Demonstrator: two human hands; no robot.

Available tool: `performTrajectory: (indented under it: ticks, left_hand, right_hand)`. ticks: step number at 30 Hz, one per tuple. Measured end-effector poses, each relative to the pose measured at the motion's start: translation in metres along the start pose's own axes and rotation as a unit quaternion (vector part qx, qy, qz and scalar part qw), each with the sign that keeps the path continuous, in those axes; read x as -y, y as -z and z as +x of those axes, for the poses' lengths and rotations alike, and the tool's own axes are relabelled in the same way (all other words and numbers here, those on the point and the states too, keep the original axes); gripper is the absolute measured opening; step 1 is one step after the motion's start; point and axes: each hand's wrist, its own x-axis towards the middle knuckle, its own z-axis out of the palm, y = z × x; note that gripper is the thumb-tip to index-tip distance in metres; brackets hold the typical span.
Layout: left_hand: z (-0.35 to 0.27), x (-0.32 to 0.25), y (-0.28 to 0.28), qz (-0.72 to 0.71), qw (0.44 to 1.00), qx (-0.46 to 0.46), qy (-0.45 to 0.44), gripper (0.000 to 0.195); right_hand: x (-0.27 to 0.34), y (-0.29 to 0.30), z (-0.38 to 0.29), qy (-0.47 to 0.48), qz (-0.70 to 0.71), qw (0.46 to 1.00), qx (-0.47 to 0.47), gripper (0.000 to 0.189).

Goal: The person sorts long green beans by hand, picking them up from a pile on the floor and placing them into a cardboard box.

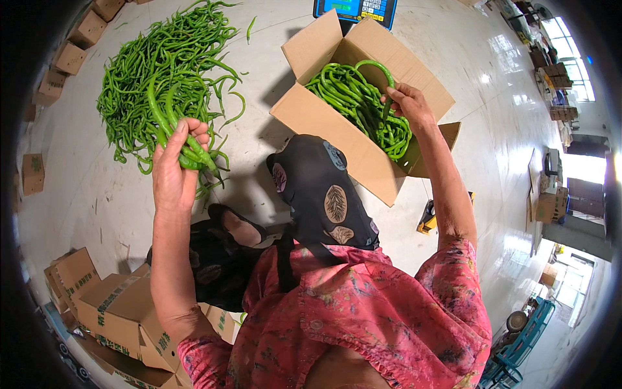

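My left hand [177,155] grips several long green chili peppers [163,114], their curved ends sticking up past my fingers. Behind it a large heap of green chili peppers [160,53] lies on the floor. On the right, an open cardboard box [340,150] with its flaps folded out holds many peppers [345,92] laid mostly lengthwise. Above them my right hand [410,104] pinches one curved green pepper [379,65], which arches over the box's contents. Part of that pepper's lower end is hard to tell from those beneath.
A digital scale display [354,10] stands behind the box. Taped cardboard cartons [121,301] bearing print sit at lower left, with more boxes [70,58] along the left wall. A yellow-and-black tool [426,221] lies by my right arm. A teal cart [522,340] is at lower right.
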Motion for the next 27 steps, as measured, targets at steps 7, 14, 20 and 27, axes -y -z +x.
performTrajectory:
  ticks: [7, 14, 20, 27]
  left_hand:
    - [0.004, 0.006, 0.008, 0.015, 1.0, -0.013, 0.002, 0.025]
    - [0.0, 0.0, -0.003, 0.03, 0.994, 0.106, 0.018, 0.034]
    - [-0.008, -0.008, -0.011, 0.045, 0.991, 0.121, 0.022, 0.038]
    - [-0.005, -0.001, -0.006, -0.003, 0.991, 0.133, -0.01, 0.037]
  right_hand:
    - [0.001, -0.038, 0.017, -0.012, 0.007, 0.997, 0.082, 0.025]
    - [0.038, -0.088, -0.007, 0.126, -0.051, 0.984, 0.113, 0.037]
    - [0.113, -0.146, -0.062, 0.214, -0.064, 0.955, 0.196, 0.032]
    - [0.153, -0.225, -0.097, 0.382, -0.071, 0.891, 0.235, 0.033]
